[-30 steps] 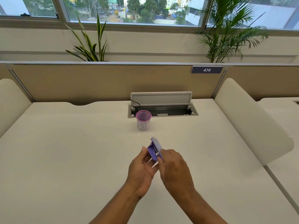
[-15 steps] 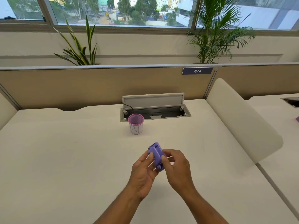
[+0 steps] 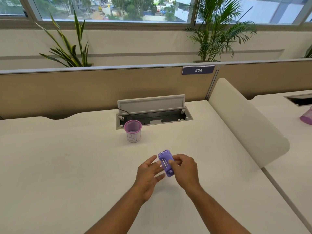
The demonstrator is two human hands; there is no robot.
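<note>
Left grip: your left hand (image 3: 148, 173) is open, fingers spread and loosely bent, just left of the purple tool (image 3: 164, 158); whether its fingertips touch it cannot be told.
Right grip: your right hand (image 3: 184, 171) pinches the tool's right side between thumb and curled fingers.
Tool: held above the desk (image 3: 67, 166) between your hands, long axis running near to far, a metal strip facing up.
Far left: a snake plant (image 3: 70, 48) behind the partition.
Cup: a pink-rimmed cup (image 3: 133, 132) stands on the desk, far of your hands, touching the open cable tray (image 3: 154, 116).
Plate: a 474 label (image 3: 198, 70) on the partition.
Right: a palm (image 3: 217, 27), then a cream divider (image 3: 244, 122).
</note>
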